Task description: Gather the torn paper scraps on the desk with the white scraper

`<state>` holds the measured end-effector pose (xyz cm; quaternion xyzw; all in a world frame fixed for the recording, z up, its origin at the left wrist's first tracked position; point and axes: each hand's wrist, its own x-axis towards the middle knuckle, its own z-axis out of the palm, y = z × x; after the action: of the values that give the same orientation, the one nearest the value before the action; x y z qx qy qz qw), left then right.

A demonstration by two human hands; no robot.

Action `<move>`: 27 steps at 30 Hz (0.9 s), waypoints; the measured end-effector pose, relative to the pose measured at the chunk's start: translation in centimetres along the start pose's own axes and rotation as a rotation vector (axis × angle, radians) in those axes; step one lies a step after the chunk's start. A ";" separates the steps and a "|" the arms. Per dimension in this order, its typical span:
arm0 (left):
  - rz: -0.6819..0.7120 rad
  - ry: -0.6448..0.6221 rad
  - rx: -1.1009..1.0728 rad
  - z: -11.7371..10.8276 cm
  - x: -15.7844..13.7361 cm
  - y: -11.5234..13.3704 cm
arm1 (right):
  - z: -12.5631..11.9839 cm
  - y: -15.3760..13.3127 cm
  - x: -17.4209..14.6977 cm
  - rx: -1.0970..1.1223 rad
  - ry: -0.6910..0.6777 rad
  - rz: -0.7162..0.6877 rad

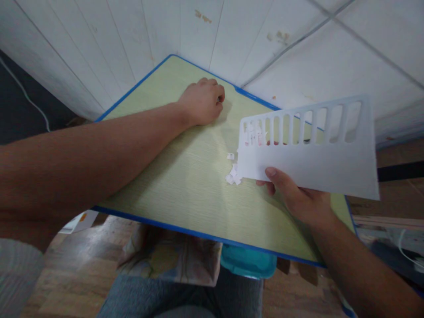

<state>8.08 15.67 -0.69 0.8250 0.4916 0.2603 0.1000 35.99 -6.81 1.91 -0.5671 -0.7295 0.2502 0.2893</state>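
Observation:
My right hand grips a thin white plastic panel by its lower edge, thumb on the near face. A row of long slots runs along the panel's upper part, growing wider toward the right. Beneath and beside its left end lie small white paper scraps; more printed scraps show through the slots. My left hand rests on the table near the far edge, fingers curled into a fist. A small greyish spot shows between those fingers, but what it is cannot be made out.
The pale green table has a blue rim and stands against a white panelled wall with a cable on it. Below the near edge are a teal basin and a patterned cloth above my knees.

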 end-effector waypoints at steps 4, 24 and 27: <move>0.010 -0.004 0.032 -0.1 -0.1 0.1 | 0.2 -0.9 0.1 -0.014 0.150 0.039; -0.004 -0.053 0.061 -0.9 -0.3 0.8 | -1.9 -2.7 -0.8 0.042 -0.191 -0.132; -0.006 -0.072 0.015 -1.0 -0.2 0.7 | -2.7 -3.0 -0.8 0.107 -0.374 -0.088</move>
<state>7.96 15.08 0.38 0.8329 0.4922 0.2265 0.1124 36.02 -8.15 5.79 -0.4620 -0.7804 0.3767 0.1892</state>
